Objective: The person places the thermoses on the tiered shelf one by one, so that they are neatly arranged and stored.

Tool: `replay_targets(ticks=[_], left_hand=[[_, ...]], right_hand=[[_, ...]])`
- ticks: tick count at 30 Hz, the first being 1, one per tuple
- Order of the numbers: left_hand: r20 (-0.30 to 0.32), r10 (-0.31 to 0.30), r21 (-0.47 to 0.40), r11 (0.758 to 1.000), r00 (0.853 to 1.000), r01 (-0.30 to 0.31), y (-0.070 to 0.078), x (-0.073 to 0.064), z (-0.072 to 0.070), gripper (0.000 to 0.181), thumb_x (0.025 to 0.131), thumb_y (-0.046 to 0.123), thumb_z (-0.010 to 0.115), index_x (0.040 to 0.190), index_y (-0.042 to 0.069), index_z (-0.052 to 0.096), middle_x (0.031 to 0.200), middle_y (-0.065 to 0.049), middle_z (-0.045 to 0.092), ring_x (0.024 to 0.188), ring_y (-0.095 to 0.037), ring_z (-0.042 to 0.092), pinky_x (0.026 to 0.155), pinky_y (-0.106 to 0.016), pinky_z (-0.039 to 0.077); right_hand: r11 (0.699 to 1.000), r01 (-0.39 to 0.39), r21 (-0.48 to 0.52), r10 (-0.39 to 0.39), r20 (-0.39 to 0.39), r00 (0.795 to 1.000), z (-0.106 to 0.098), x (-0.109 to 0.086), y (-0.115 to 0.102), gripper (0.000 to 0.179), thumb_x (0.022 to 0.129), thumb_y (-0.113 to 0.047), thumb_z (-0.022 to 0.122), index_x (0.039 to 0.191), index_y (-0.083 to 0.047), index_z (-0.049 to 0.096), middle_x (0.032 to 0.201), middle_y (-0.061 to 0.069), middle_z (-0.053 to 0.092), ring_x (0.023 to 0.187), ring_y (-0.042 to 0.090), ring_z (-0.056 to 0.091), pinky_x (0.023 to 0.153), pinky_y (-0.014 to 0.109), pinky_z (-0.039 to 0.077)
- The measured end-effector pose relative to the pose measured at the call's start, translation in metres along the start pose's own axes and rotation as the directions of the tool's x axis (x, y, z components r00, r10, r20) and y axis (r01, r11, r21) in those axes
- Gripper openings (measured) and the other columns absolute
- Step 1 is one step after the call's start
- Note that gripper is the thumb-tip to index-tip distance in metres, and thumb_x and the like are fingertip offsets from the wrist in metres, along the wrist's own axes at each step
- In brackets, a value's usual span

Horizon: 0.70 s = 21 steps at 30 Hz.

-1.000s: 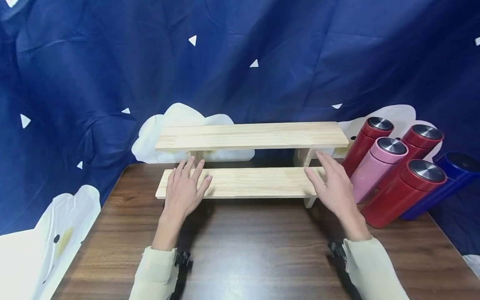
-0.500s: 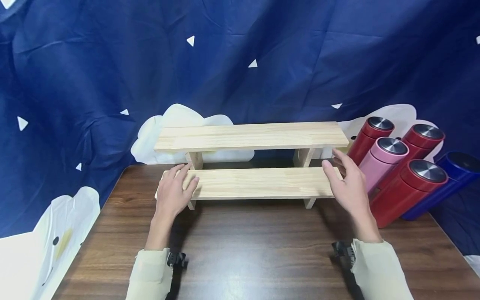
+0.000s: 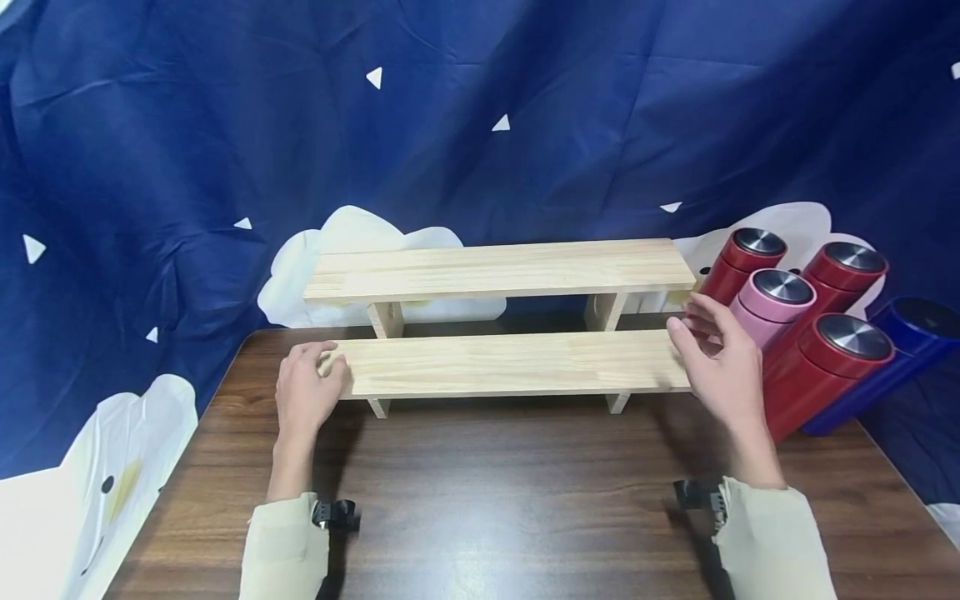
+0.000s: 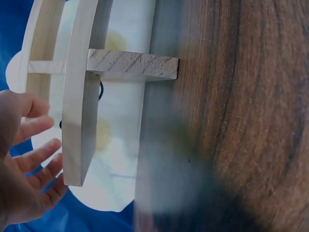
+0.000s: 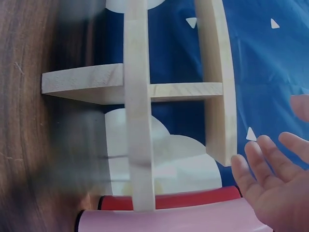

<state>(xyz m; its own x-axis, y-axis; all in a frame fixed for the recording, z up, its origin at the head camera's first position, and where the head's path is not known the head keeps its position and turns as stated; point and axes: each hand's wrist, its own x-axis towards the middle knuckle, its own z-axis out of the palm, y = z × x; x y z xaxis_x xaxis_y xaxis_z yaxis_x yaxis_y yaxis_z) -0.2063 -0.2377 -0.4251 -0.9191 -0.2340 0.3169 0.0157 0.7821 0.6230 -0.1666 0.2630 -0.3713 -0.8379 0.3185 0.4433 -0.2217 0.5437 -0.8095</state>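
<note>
Wooden shelf: a two-tier unit (image 3: 510,365) standing on the tabletop (image 3: 480,483) in front of you, between your hands
Upper board: pale, bare plank (image 3: 495,271) at the rear, set higher than the front plank and parallel to it
Supports: pale wooden legs (image 3: 378,407) under the planks, set in from both ends
Left hand: your left hand (image 3: 306,385) is at the left end of the lower plank; its fingers are bent and spaced apart, clamped on nothing; contact with the wood cannot be confirmed
Right hand: your right hand (image 3: 723,358) is at the right end of the lower plank; thumb and fingers are apart and lightly bent, with nothing gripped; whether a fingertip touches the wood cannot be told
Bottles: to the right of the shelf, a pink bottle (image 3: 768,312) stands among three red bottles (image 3: 810,375); a blue bottle (image 3: 870,375) stands outermost; all are lidded, and your right hand partly covers the pink one in the head view
Backdrop: blue cloth (image 3: 450,125) with white triangles and cloud shapes, behind the shelf
</note>
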Motion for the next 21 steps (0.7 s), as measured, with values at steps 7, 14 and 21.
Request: replay_targets(ticks=[7,14,21], left_hand=[[-0.005,-0.11,-0.068,0.992,0.994,0.11,-0.007,0.001,-0.003,0.038,0.089,0.016,0.06,0.124,0.002,0.068,0.121,-0.022,0.06,0.108,-0.039,0.058,0.095,-0.054,0.042],[0.007,-0.202,-0.104,0.974,0.979,0.201,-0.012,0.005,-0.01,0.04,0.087,0.013,0.061,0.125,0.001,0.066,0.116,-0.02,0.064,0.101,-0.034,0.059,0.09,-0.046,0.042],[0.048,-0.307,-0.178,0.934,0.951,0.311,-0.021,0.004,-0.007,0.043,0.083,0.011,0.061,0.125,0.002,0.067,0.109,-0.016,0.065,0.1,-0.028,0.057,0.086,-0.038,0.039]], right_hand=[[1.0,-0.013,0.01,0.013,-0.055,0.998,-0.006,0.0,-0.011,0.045,0.093,-0.015,0.071,0.137,-0.009,0.062,0.125,0.015,0.067,0.1,-0.002,0.059,0.086,0.017,0.046],[0.998,0.029,0.058,-0.022,-0.115,0.993,-0.018,0.006,-0.024,0.043,0.093,-0.012,0.071,0.136,-0.009,0.063,0.121,0.005,0.068,0.1,-0.001,0.061,0.086,0.015,0.047],[0.994,0.07,0.081,-0.057,-0.154,0.986,-0.029,0.014,-0.033,0.042,0.092,-0.009,0.071,0.133,-0.01,0.065,0.115,-0.007,0.068,0.1,0.002,0.063,0.086,0.015,0.049]])
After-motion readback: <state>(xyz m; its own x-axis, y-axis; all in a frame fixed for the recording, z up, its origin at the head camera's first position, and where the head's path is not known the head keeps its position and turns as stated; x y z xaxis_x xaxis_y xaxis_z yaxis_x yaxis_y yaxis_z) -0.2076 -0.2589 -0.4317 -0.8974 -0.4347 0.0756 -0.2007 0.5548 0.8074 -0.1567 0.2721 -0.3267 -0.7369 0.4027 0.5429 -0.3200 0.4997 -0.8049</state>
